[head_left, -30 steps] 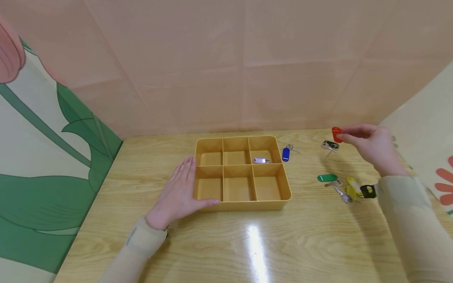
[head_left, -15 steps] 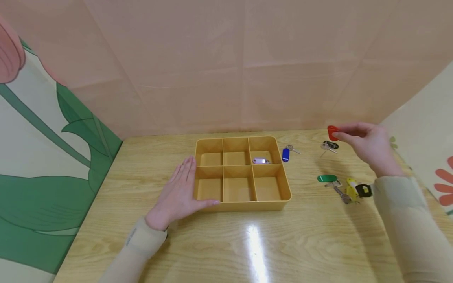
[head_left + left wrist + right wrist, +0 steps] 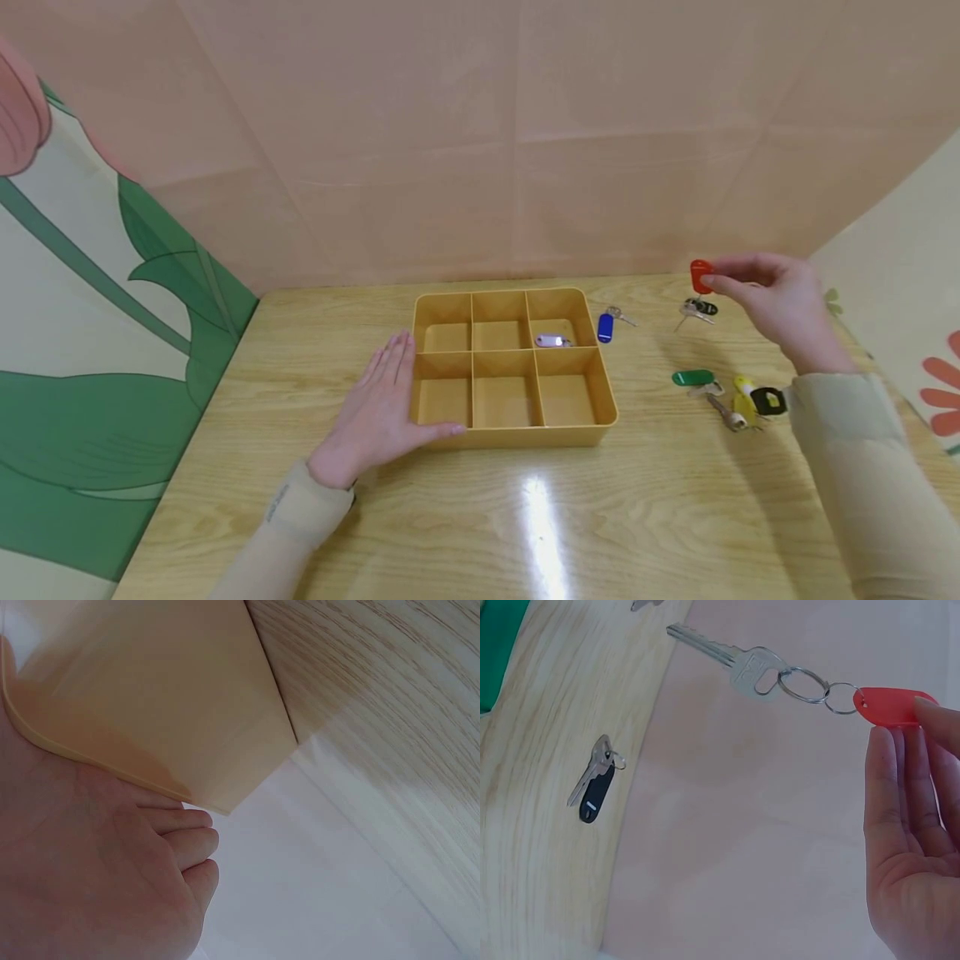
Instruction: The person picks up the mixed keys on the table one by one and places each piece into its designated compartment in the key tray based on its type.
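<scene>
My right hand pinches a red key tag between thumb and fingers, raised above the table. In the right wrist view a silver key hangs from the tag by two linked metal rings. Below it on the table lies a black-tagged key. My left hand rests against the left side of a tan six-compartment organizer box, fingers straight along its wall and thumb across the front rim. A pale lilac key tag lies in the box's back right compartment.
A blue-tagged key lies just right of the box. Farther right are a green key tag with a key, and yellow tags with keys, partly behind the right wrist's black camera. A wall rises behind the table.
My right hand has moved slightly left and up with the red key tag, bringing it above the black-tagged key in the head view. The left hand and the box have stayed put.
</scene>
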`<state>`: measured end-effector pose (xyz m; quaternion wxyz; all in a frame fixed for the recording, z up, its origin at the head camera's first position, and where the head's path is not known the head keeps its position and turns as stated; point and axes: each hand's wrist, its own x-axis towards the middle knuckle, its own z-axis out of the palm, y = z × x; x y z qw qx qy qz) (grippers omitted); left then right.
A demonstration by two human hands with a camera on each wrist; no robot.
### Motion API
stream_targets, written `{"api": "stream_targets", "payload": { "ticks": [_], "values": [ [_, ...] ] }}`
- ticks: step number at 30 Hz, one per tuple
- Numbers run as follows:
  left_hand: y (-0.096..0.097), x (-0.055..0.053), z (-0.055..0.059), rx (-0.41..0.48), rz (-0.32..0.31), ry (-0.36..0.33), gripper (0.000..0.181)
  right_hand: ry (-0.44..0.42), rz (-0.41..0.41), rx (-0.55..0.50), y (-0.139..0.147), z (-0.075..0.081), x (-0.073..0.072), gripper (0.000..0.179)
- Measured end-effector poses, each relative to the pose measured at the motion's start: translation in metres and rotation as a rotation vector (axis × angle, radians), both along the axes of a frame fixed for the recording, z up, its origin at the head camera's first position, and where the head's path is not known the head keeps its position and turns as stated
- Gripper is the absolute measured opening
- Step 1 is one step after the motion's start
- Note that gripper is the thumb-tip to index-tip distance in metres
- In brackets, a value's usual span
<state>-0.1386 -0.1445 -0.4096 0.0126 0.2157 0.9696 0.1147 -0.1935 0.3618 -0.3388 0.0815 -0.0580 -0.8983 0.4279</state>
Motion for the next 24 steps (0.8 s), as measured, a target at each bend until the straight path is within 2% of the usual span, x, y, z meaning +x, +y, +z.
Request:
{"api": "stream_targets", "payload": {
  "ticks": [24],
  "values": [
    [-0.001, 0.000, 0.000, 0.001, 0.006, -0.010, 0.135, 0.117, 0.054, -0.081, -0.020, 0.012, 0.006, 0.038]
  ]
}}
